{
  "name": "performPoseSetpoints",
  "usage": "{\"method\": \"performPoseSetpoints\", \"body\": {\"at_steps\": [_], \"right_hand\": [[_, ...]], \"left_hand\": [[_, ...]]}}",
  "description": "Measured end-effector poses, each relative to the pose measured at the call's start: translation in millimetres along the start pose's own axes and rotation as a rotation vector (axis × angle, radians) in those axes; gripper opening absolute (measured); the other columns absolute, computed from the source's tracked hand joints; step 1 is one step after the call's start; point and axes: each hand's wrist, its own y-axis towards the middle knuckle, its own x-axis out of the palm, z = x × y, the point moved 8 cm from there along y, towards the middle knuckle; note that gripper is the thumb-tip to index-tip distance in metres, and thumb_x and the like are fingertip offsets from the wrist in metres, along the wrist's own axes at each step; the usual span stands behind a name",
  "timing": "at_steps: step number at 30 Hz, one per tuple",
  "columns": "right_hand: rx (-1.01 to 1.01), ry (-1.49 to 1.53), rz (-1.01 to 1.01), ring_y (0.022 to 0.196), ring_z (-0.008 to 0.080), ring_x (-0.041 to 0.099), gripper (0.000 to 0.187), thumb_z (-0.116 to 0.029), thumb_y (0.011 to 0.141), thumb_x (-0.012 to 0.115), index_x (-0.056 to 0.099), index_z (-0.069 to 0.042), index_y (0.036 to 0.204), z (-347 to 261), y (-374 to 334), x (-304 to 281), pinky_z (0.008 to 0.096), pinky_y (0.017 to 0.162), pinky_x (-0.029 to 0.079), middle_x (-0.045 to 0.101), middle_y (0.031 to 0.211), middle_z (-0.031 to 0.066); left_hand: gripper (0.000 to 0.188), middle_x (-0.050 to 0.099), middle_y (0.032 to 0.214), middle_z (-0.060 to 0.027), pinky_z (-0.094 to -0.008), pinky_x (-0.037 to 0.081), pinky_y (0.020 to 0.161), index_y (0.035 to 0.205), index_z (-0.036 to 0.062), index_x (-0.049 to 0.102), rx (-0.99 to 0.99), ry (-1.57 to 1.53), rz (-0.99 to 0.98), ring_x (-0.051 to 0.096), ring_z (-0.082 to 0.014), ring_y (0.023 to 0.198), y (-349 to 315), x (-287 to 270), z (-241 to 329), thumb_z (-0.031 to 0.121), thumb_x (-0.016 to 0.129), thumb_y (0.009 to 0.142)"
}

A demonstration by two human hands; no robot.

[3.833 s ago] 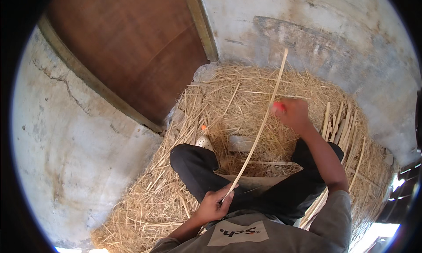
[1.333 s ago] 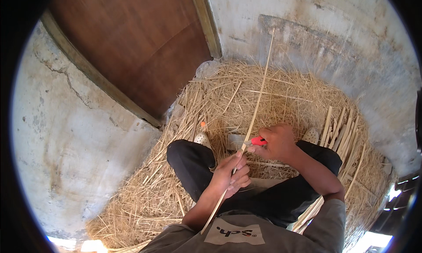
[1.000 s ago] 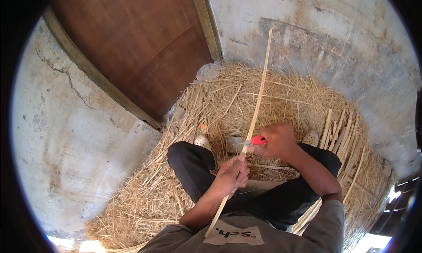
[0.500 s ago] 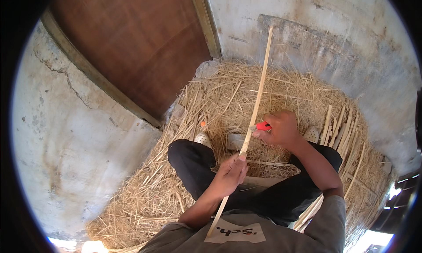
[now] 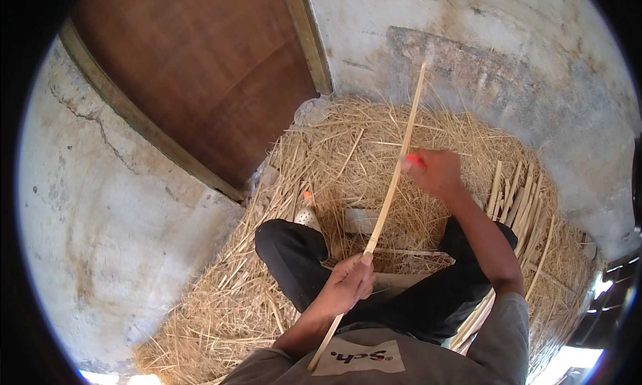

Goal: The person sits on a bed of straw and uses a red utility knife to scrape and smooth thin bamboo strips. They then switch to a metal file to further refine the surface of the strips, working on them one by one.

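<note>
A long, pale bamboo strip (image 5: 388,204) slants up and away from my lap, its near end against my shirt. My left hand (image 5: 352,278) is closed round its lower part, thumb on top. Farther up the strip, my right hand (image 5: 438,173) is closed on a small red-handled knife (image 5: 414,160). The knife's front end meets the strip's right side, but motion blur hides the blade.
Thin shavings (image 5: 334,134) cover the floor round my bent legs. Several split strips (image 5: 515,201) lie in a bundle at the right. A light clog (image 5: 307,218) shows by my left knee. A brown door (image 5: 200,77) and stained walls (image 5: 481,71) stand close ahead.
My right hand and the knife have moved up along the strip, away from my left hand. The strip's far end has dipped and shifted slightly right; my left hand is a little lower.
</note>
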Motion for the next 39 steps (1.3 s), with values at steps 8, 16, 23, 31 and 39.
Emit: {"method": "performPoseSetpoints", "body": {"at_steps": [8, 16, 23, 31, 39], "right_hand": [[-0.376, 0.004, 0.086, 0.04, 0.0242, 0.051, 0.057, -0.063, 0.071, 0.071, 0.053, -0.01, 0.057, -60, -17, -12, 0.0382, 0.042, 0.04, 0.048, 0.046, 0.0053], [-0.097, 0.003, 0.153, 0.037, 0.024, 0.045, 0.066, -0.069, 0.084, 0.052, 0.049, -0.009, 0.056, -7, 2, -15, 0.0378, 0.04, 0.037, 0.041, 0.044, 0.006], [0.004, -0.097, 0.187, 0.04, 0.0255, 0.048, 0.065, -0.066, 0.086, 0.05, 0.054, -0.007, 0.059, 24, 11, -25, 0.0394, 0.042, 0.038, 0.045, 0.047, 0.0085], [0.283, -0.339, 0.196, 0.057, 0.0296, 0.062, 0.059, -0.066, 0.084, 0.053, 0.067, -0.009, 0.074, 146, 33, -52, 0.0423, 0.054, 0.048, 0.06, 0.059, 0.0116], [1.106, -0.384, 0.222, 0.083, 0.0372, 0.067, 0.076, -0.071, 0.088, 0.037, 0.069, -0.002, 0.091, 340, -32, -78, 0.0492, 0.072, 0.05, 0.069, 0.083, 0.0203]], "left_hand": [[0.039, 0.028, 0.048, 0.0034, -0.0232, 0.024, 0.043, 0.075, 0.0111, 0.039, 0.004, -0.041, 0.027, 0.024, -0.007, 0.038, -1, -7, 3, 0.038, 0.039, 0.103], [0.036, 0.029, 0.051, 0.0037, -0.0232, 0.024, 0.044, 0.076, 0.0116, 0.038, -0.136, -0.154, -0.024, 0.026, -0.0069, 0.041, -19, 0, -9, 0.034, 0.038, 0.104], [0.036, 0.029, 0.051, 0.0037, -0.0238, 0.027, 0.047, 0.076, 0.0101, 0.039, -0.184, -0.063, -0.068, 0.027, -0.0074, 0.042, -45, -14, -19, 0.034, 0.042, 0.103], [0.035, 0.028, 0.058, 0.0048, -0.025, 0.023, 0.047, 0.077, 0.009, 0.039, -0.227, 0.102, -0.175, 0.026, -0.007, 0.049, -86, -41, -40, 0.029, 0.036, 0.106], [0.033, 0.036, 0.06, 0.0049, -0.0232, 0.028, 0.049, 0.08, 0.0075, 0.046, -0.336, 0.357, -0.146, 0.035, -0.0061, 0.053, -108, -62, -46, 0.03, 0.04, 0.104]]}}
